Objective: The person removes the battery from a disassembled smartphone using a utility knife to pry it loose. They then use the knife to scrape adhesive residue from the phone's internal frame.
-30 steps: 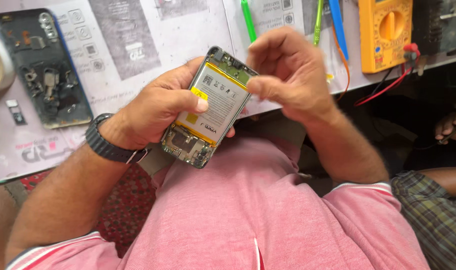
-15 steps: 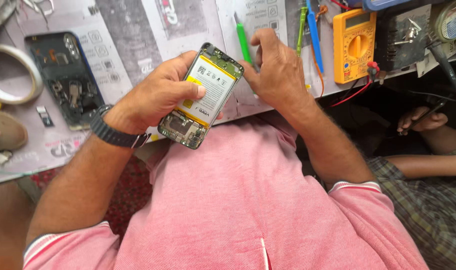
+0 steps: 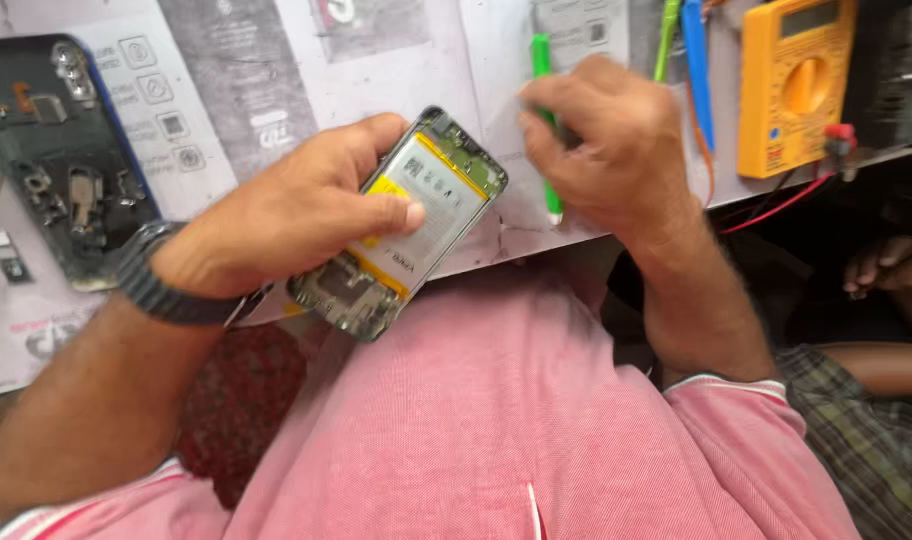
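Above the lap, an opened phone (image 3: 401, 225) is gripped by the left hand (image 3: 286, 215). Its battery has been left by the right hand (image 3: 611, 150), now closed on a green screwdriver (image 3: 546, 125) on the bench (image 3: 306, 80)

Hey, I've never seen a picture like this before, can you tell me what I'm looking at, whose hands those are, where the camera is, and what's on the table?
There is no machine here. A person wears a camera on the head, so you look down over a pink shirt at that person's own two hands.

The left hand, with a dark watch on the wrist, holds an opened phone with its back off and its battery showing. The right hand rests on a green tool lying on the table; whether its grip has closed on it is unclear.

On the paper-covered table lie another opened phone at the left, a blue tool and an orange meter with red leads. At the right edge, another person's hand shows.
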